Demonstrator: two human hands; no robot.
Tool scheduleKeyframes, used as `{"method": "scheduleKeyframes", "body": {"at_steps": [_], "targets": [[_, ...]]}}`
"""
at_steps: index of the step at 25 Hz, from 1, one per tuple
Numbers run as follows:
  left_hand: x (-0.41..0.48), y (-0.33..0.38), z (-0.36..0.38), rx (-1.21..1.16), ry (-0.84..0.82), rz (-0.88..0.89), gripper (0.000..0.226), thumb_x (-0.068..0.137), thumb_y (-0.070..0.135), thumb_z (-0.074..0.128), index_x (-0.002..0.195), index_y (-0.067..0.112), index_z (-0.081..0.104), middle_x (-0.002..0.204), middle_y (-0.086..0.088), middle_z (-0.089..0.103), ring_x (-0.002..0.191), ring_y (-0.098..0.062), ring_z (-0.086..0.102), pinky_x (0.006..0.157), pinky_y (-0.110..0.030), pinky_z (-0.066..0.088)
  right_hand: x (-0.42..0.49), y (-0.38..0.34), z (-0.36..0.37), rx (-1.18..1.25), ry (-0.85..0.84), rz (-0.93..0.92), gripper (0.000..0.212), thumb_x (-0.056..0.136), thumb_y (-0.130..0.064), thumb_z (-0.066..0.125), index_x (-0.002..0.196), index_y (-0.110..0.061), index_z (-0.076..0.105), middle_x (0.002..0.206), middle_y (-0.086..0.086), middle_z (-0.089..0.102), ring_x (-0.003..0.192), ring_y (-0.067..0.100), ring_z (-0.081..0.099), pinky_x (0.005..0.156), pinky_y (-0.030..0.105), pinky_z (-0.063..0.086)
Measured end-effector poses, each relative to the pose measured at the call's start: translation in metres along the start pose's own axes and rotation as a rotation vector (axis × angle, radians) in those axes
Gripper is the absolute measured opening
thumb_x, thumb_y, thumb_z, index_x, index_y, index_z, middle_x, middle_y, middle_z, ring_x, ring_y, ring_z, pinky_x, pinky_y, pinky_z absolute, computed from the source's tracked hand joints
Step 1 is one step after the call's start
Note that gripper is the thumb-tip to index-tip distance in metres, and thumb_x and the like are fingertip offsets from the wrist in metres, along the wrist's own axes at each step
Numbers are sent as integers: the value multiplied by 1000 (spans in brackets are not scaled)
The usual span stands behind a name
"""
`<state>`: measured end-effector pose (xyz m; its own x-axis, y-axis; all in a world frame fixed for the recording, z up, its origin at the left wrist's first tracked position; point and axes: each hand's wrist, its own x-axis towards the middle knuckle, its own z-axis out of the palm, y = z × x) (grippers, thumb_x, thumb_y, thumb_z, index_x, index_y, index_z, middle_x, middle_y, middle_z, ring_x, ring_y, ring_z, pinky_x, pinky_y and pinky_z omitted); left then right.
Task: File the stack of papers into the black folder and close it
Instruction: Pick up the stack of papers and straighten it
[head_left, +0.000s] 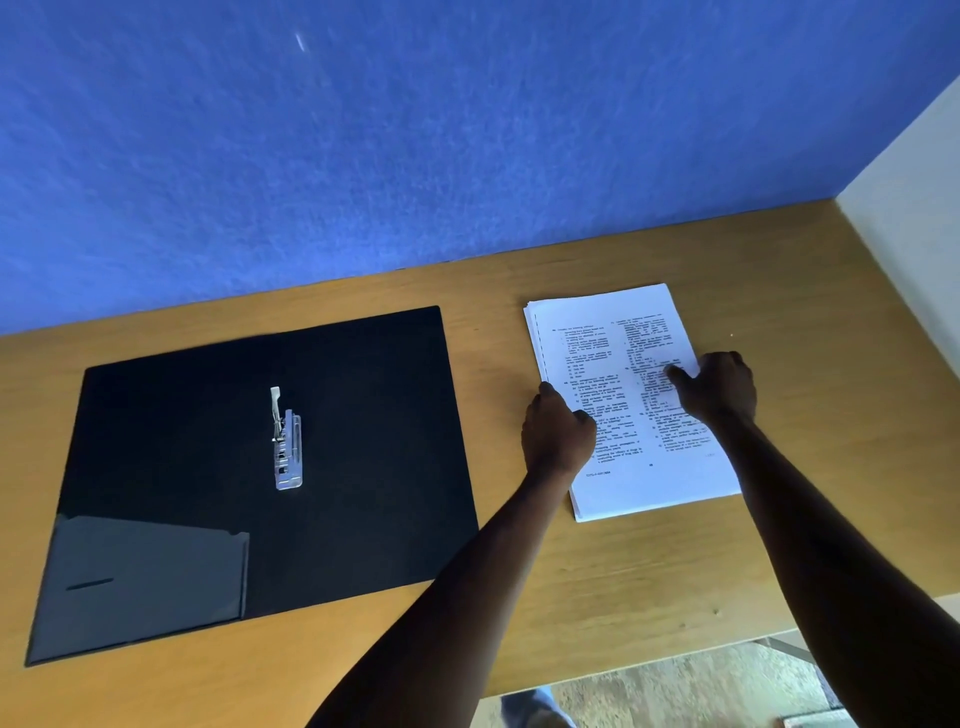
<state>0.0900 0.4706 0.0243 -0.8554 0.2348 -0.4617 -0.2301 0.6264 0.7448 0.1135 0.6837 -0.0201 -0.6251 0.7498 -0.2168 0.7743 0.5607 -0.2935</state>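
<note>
A black folder (363, 415) lies open flat on the left of the wooden desk, with a metal spring clip (285, 441) at its middle and a clear pocket (145, 582) on its lower left flap. A stack of printed white papers (613, 353) lies to the right of the folder. My left hand (556, 431) grips the stack's left edge, thumb on top. My right hand (719, 387) holds the stack's right edge, thumb pressed on the top sheet. The stack still rests on the desk.
The wooden desk (649, 582) meets a blue felt wall (415, 156) at the back and a white panel (914, 223) at the right. Its front edge runs at lower right, with floor (675, 686) below.
</note>
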Motion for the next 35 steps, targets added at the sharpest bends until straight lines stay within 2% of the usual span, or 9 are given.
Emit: {"method": "scheduleKeyframes", "body": {"at_steps": [5, 13, 16, 20, 23, 26, 28, 31, 35], "targets": [[0, 2, -1, -81, 1, -59, 38, 79, 11, 48, 117, 9, 53, 120, -8, 63, 108, -29, 58, 89, -40, 51, 4, -1, -1, 22, -33, 30, 51, 81, -49, 68, 94, 1, 66, 103, 22, 68, 99, 41, 63, 80, 43, 52], [-5, 9, -8, -168, 17, -120, 29, 82, 8, 49, 110, 5, 53, 105, -4, 54, 92, -19, 46, 74, -28, 40, 10, -4, -16, 135, -156, 120, 59, 83, -46, 72, 115, 3, 61, 119, 23, 66, 111, 41, 62, 83, 39, 50], [-4, 11, -8, -207, 33, -127, 29, 81, 8, 49, 110, 5, 53, 108, -6, 57, 97, -23, 53, 71, -28, 41, 9, -6, -19, 149, -194, 97, 56, 84, -46, 70, 111, 2, 63, 114, 22, 67, 107, 40, 64, 75, 34, 44], [-6, 10, -3, -254, 29, -121, 30, 81, 5, 48, 110, 4, 53, 110, -6, 58, 83, -11, 48, 64, -22, 41, 11, -8, -23, 309, -247, 120, 48, 83, -41, 74, 107, 1, 66, 96, 15, 65, 89, 34, 64, 69, 32, 44], [-7, 8, -1, -267, 23, -96, 32, 81, 0, 48, 113, 4, 51, 106, 0, 54, 74, 1, 43, 54, -10, 33, 17, -4, -27, 554, -323, 194, 41, 74, -25, 84, 98, 4, 69, 97, 19, 73, 84, 35, 71, 78, 43, 58], [-6, 2, -1, -293, 36, -87, 34, 85, -1, 46, 118, 6, 49, 95, 10, 47, 73, 6, 40, 54, -2, 31, 16, 5, -36, 767, -509, 281, 38, 77, -5, 78, 111, 8, 67, 106, 27, 71, 95, 42, 71, 89, 59, 54], [-4, 0, -2, -334, 53, -102, 33, 85, 0, 48, 117, 8, 50, 89, 13, 47, 73, 7, 44, 61, -7, 38, 14, 8, -38, 767, -591, 241, 37, 81, 2, 73, 116, 9, 64, 112, 29, 70, 97, 42, 70, 89, 57, 54], [3, -3, -5, -410, 66, -132, 32, 87, 8, 52, 119, 7, 51, 102, 3, 60, 85, -8, 58, 72, -21, 47, 6, 4, -41, 796, -520, 152, 33, 81, 5, 72, 114, 8, 66, 111, 28, 70, 93, 40, 70, 88, 55, 55], [28, -13, -14, -461, 126, -125, 32, 89, 27, 62, 113, 7, 57, 106, -4, 62, 93, -17, 61, 72, -26, 48, -8, 4, -52, 955, -515, -30, 43, 72, -9, 80, 112, 3, 69, 113, 23, 72, 103, 44, 69, 93, 59, 53]]}}
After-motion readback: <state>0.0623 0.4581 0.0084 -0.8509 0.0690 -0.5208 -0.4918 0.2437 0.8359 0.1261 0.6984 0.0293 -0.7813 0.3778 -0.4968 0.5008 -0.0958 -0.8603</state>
